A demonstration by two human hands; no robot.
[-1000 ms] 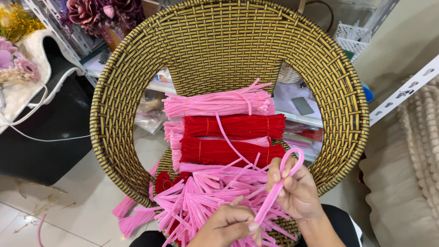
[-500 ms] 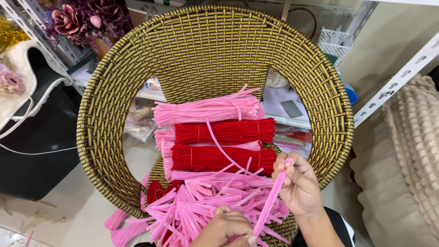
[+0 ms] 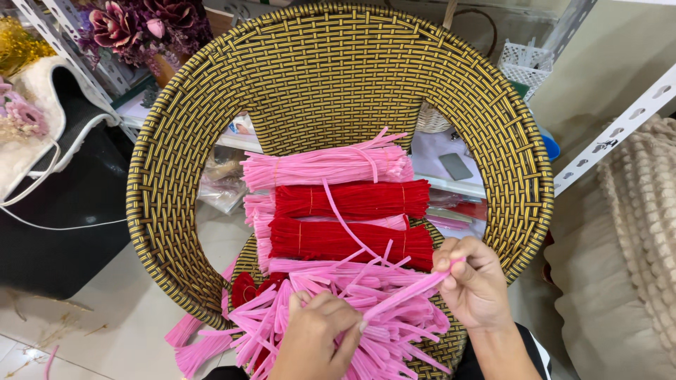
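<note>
Head view looks down on a woven wicker chair point(image 3: 338, 77) in gold and black, its seat heaped with pipe cleaners. Both hands pinch one folded pink pipe cleaner point(image 3: 405, 292) just above the front of the seat: the right hand point(image 3: 475, 285) is closed on its upper end, the left hand point(image 3: 317, 338) closed on its lower end among the loose pink pile point(image 3: 338, 317). Such a stem looks light, fuzzy and easily bent, with a thin wire core, so it is probably best gripped near the ends, where it holds its fold. Toward the chair's back lie tied bundles: a pink bundle point(image 3: 327, 165), then two red bundles point(image 3: 352, 200), close-packed and touching. Loose stems crowd the hands and could snag. Left of the chair stand artificial flowers point(image 3: 141, 24); to its right, a cream knitted cushion point(image 3: 634, 246).
</note>
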